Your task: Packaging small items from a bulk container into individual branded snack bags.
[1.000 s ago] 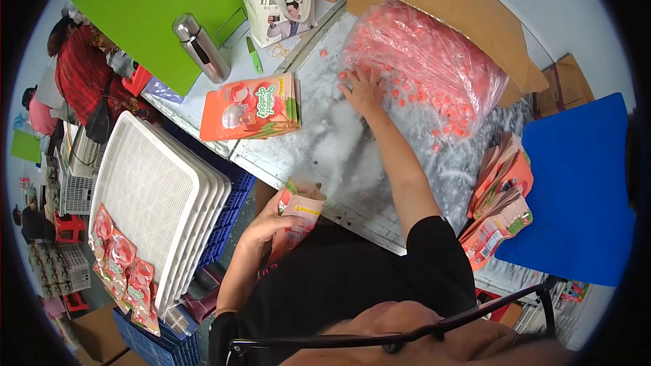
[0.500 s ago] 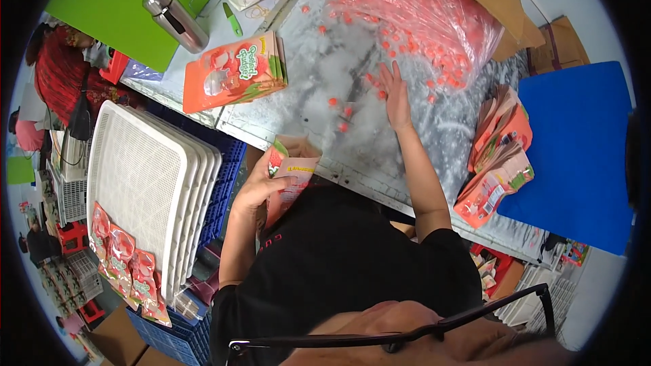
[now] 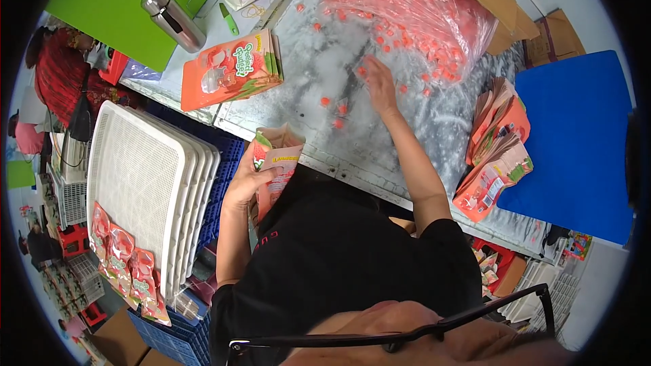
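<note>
My left hand (image 3: 245, 184) grips a red-and-pink pouch (image 3: 283, 157) at the table's near edge. The pouch stands upright with its mouth gaping toward the table. Over the powdery grey tabletop reaches my right hand (image 3: 382, 87), fingers stretched forward and slightly bent, with a small red candy (image 3: 361, 71) at the fingertips. Whether anything lies under the palm is hidden. Nearer to me are a few loose red candies (image 3: 325, 102). Beyond the hand, a large clear plastic bag (image 3: 413, 10) full of the same candies lies with more pieces spilling along its edge.
Flat printed pouches (image 3: 230, 71) are stacked at the table's left, near a steel flask (image 3: 173, 20) and a green-handled knife (image 3: 229, 19). More pouches (image 3: 498, 149) lie right, against a blue board (image 3: 576, 149). Stacked white trays (image 3: 139, 176) with filled pouches (image 3: 122, 257) stand left.
My right hand has drawn back toward me and left from the candies near the bag, its spread fingers coming closer together. My left hand and the pouch have shifted slightly left and up.
</note>
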The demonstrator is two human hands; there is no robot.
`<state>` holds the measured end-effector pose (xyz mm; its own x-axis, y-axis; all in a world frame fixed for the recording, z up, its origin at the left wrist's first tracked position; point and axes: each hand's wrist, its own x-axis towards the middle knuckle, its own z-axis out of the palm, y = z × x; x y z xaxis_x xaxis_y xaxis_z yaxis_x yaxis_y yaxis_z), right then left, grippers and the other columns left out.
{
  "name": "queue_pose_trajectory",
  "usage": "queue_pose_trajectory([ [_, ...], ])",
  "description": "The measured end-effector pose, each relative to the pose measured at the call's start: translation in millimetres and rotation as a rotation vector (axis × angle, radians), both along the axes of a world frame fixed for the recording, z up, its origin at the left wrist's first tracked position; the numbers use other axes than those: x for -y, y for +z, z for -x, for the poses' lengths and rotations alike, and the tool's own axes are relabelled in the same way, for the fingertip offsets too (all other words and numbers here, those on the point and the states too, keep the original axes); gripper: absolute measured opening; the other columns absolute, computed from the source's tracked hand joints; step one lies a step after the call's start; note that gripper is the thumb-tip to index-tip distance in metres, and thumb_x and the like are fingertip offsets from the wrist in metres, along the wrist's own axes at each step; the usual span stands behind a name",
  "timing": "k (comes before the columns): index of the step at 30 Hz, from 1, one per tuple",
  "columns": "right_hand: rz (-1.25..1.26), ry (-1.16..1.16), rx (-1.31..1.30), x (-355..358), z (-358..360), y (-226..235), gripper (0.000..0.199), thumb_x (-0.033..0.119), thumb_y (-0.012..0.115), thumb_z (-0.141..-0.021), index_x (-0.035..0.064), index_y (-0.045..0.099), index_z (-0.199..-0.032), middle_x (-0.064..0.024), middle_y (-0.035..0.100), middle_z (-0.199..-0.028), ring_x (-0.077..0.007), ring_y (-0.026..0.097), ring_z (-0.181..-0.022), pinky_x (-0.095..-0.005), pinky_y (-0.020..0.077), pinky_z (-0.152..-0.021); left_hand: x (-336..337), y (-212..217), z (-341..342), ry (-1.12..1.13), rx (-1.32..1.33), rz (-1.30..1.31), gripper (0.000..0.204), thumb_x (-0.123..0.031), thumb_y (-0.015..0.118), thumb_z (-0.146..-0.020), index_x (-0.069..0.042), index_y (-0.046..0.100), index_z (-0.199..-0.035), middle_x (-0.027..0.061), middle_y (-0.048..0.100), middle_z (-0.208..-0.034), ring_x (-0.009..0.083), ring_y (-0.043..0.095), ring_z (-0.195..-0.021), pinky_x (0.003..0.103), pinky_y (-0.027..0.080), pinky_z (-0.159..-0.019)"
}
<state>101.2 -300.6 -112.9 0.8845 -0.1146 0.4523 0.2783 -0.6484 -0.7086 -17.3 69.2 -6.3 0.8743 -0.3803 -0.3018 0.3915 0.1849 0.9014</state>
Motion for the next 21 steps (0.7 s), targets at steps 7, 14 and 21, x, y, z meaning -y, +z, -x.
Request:
queue_pose_trajectory([
  [7, 0.525, 0.177, -0.082, -48.4, 32.9, 11.2, 0.060, 0.049, 0.053, -0.091, 0.0136, 0.051, -0.139, -0.0100, 0.046, -0.145, -0.0322, 0.038, -0.133, -0.0532, 0.0221, -0.112, -4.2, -1.6, -1.7, 0.009, 0.009, -0.005, 0.078, 0.008, 0.066, -0.069, -0.003, 0.041, -0.142, 0.0059, 0.055, -0.128, 0.0175, 0.051, -0.120, 0.033, 0.038, -0.105],
  [14, 0.599, 0.357, -0.007, -86.9, 56.8, 30.8, 0.056, 0.042, 0.073, -0.077, 0.0166, 0.060, -0.125, -0.0050, 0.050, -0.133, -0.0282, 0.041, -0.126, -0.0548, 0.0289, -0.105, 7.7, 5.6, -5.7, 0.024, 0.140, -0.094, 0.072, 0.008, 0.066, -0.071, -0.002, 0.043, -0.138, 0.0055, 0.056, -0.122, 0.0157, 0.052, -0.115, 0.031, 0.039, -0.102],
  [21, 0.503, 0.287, 0.084, -74.7, 49.3, -0.6, 0.026, 0.019, 0.075, -0.076, 0.0128, 0.067, -0.100, -0.0033, 0.060, -0.094, -0.0227, 0.059, -0.087, -0.0325, 0.0493, -0.072, 31.8, -0.3, -17.1, 0.014, 0.580, -0.460, 0.071, 0.006, 0.071, -0.067, -0.004, 0.047, -0.132, 0.0149, 0.049, -0.133, 0.0279, 0.048, -0.125, 0.036, 0.037, -0.106],
])
